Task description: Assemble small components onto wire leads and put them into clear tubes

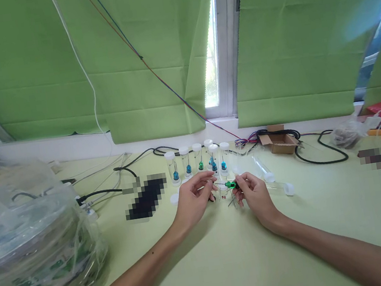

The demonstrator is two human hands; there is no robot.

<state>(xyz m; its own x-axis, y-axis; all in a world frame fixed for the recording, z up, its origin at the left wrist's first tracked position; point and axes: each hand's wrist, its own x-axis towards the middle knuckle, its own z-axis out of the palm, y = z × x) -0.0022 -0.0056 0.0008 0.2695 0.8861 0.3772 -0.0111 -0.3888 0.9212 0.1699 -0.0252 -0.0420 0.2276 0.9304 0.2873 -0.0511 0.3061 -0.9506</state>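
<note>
My right hand (pixel 255 195) pinches a small translucent green part with a dark end (pixel 230 184). A thin metal rod (pixel 220 184) sticks out of this part to the left. The rod's far end meets the fingertips of my left hand (pixel 196 194), which are closed around it. Below my hands lie thin metal pins (pixel 232 201) and a few tiny red bits (pixel 223 197). Just behind stand several clear tubes with white caps (pixel 172 169), holding blue parts and, in one, a green part (pixel 201 165) with thin rods.
Two clear tubes, one with a white cap (pixel 289 189), lie right of my hands. A small open cardboard box (pixel 280 143) and black cables (pixel 322 161) sit behind. Plastic-wrapped spools (pixel 42 256) fill the left side. A pixelated dark object (pixel 146 197) lies left of my hands.
</note>
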